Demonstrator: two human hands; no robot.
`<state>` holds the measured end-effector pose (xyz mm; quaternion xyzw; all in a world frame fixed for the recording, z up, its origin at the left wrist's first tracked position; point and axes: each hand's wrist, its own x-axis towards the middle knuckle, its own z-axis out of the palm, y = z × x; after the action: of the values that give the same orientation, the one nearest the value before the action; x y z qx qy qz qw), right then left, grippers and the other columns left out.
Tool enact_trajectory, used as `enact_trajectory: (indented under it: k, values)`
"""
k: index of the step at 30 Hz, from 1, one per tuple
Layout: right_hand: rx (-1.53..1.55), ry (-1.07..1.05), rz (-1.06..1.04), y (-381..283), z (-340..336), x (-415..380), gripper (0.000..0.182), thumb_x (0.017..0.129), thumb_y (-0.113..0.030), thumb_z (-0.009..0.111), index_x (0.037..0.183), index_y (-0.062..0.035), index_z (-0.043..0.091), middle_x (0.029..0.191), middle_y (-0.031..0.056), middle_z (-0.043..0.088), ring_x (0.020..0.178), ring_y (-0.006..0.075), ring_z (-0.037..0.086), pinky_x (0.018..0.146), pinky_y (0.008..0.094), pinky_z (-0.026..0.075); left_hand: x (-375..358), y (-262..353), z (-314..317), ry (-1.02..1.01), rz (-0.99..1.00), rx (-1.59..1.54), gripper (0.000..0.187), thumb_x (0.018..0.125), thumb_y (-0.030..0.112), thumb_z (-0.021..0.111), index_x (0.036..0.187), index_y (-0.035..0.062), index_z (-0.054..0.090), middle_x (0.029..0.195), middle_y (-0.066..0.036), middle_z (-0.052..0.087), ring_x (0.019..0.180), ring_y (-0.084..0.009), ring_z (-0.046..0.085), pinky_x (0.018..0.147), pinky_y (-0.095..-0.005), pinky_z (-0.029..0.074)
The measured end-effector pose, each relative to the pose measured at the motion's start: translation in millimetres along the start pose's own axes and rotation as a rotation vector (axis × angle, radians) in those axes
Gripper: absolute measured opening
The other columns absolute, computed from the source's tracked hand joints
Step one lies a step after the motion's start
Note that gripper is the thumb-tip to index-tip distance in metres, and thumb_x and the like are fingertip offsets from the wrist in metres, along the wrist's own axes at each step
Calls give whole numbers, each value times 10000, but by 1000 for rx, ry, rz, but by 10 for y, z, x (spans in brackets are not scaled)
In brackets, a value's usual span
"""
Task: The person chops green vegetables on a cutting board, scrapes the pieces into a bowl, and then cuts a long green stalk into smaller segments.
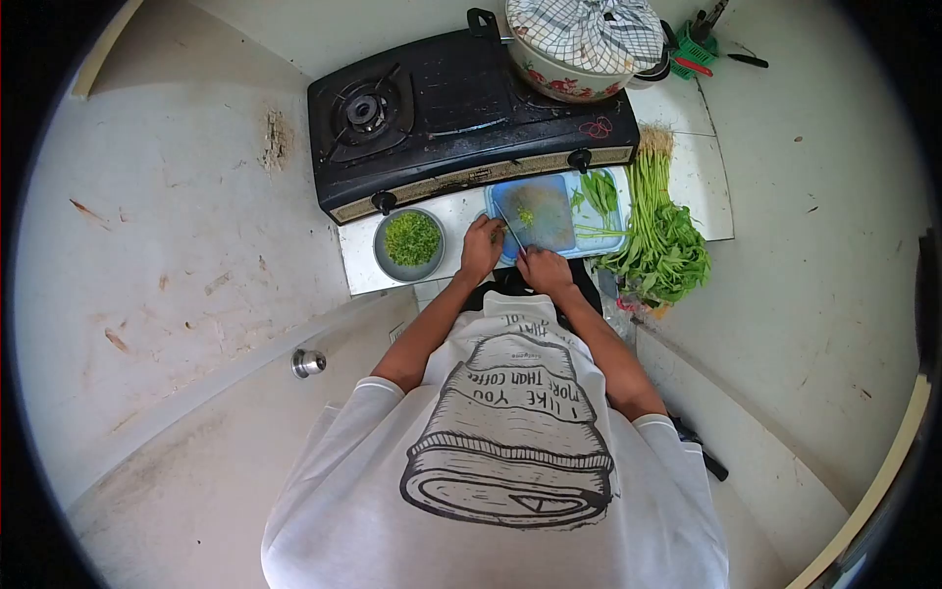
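My right hand (546,270) is closed round the handle of a knife (512,232), whose blade points up and left over the blue cutting board (551,208). Against the board's left edge, my left hand (482,245) has its fingers bent together near the blade; whatever they may hold is too small to make out. Small chopped green bits (526,215) lie on the board. At its right side are loose green leaves and stems (598,196). Left of my left hand stands a grey bowl (381,257) with finely chopped greens (411,239) in it.
A black two-burner stove (456,98) sits behind the board, with a cloth-covered pot (569,83) on its right burner. A large bunch of leafy stems (655,221) lies right of the board. A green basket (695,47) with utensils stands at the back right.
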<state>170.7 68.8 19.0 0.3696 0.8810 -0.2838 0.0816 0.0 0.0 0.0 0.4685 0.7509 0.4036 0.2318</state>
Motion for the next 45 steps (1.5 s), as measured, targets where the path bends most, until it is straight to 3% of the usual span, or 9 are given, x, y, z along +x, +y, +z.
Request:
enact_trajectory:
  k: [17, 29, 32, 35, 38, 45]
  values:
    - [-16, -27, -9, -6, 96, 128, 447, 1016, -392, 508, 944, 7, 698, 878, 252, 723, 832, 432, 716, 789, 534, 569, 60, -39, -57, 20, 3, -41, 64, 845, -10, 660, 902, -19, 688, 871, -184, 635, 799, -368, 660, 759, -442, 530]
    - [-22, -15, 26, -78, -27, 166, 443, 1010, -404, 508, 967, -9, 703, 876, 265, 718, 856, 437, 714, 814, 524, 569, 26, -126, -6, 16, 19, -31, 124, 840, -3, 660, 955, -17, 705, 910, -211, 619, 842, -411, 631, 767, -464, 514]
    - [-8, -42, 31, -100, -58, 167, 449, 1015, -412, 498, 988, -11, 699, 887, 272, 718, 864, 438, 712, 823, 528, 566, 26, -129, -6, 21, 28, 10, 108, 846, 0, 695, 952, -15, 711, 876, -169, 649, 817, -311, 697, 760, -402, 557]
    - [-8, -34, 8, -81, 3, 207, 462, 1018, -417, 493, 982, -5, 699, 888, 276, 717, 862, 442, 711, 821, 528, 566, 33, -122, -3, 19, 34, 65, 109, 847, 5, 701, 953, -11, 712, 878, -168, 649, 815, -309, 698, 758, -402, 556]
    - [-26, -32, 21, -84, 8, 206, 463, 1018, -418, 492, 980, -6, 698, 883, 272, 717, 854, 444, 710, 809, 528, 568, 23, -83, -11, 14, -9, -8, 109, 843, -1, 662, 944, -16, 696, 897, -203, 612, 851, -402, 636, 777, -459, 520]
    - [-26, -29, 12, -42, -45, 109, 439, 1014, -410, 500, 974, -20, 699, 843, 261, 718, 827, 436, 715, 803, 523, 571, 22, -85, -16, 6, -10, -41, 106, 836, 12, 680, 936, -14, 698, 896, -197, 627, 863, -394, 636, 786, -461, 517]
